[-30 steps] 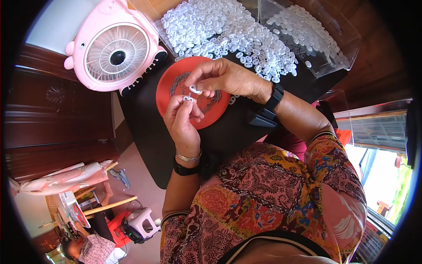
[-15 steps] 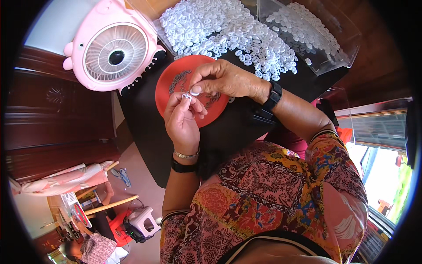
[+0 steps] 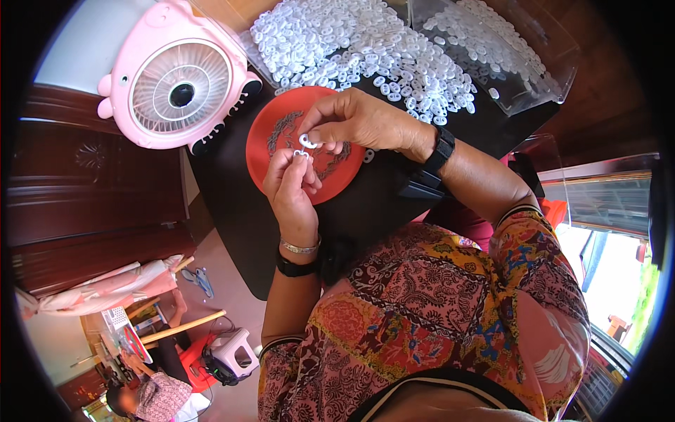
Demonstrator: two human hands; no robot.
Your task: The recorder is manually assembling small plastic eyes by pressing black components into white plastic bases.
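Note:
Over a round red plate my two hands meet, fingertips close together. My left hand pinches a small white plastic piece upright between thumb and forefinger. A small white oval piece with holes sits in the thumb-and-finger pinch of my right hand, just above the left one. Something thin shows between the two pieces, too small to make out. Small grey metal pieces lie in the plate, partly covered by my hands.
A big heap of white two-hole oval pieces spreads over the far side of the dark table. More fill a clear bin at far right. A pink fan stands far left. Another person sits at lower left near a stool.
My right hand has tilted its oval piece up, so its holes now show. The pieces in my two hands stand slightly farther apart. The view has shifted a little.

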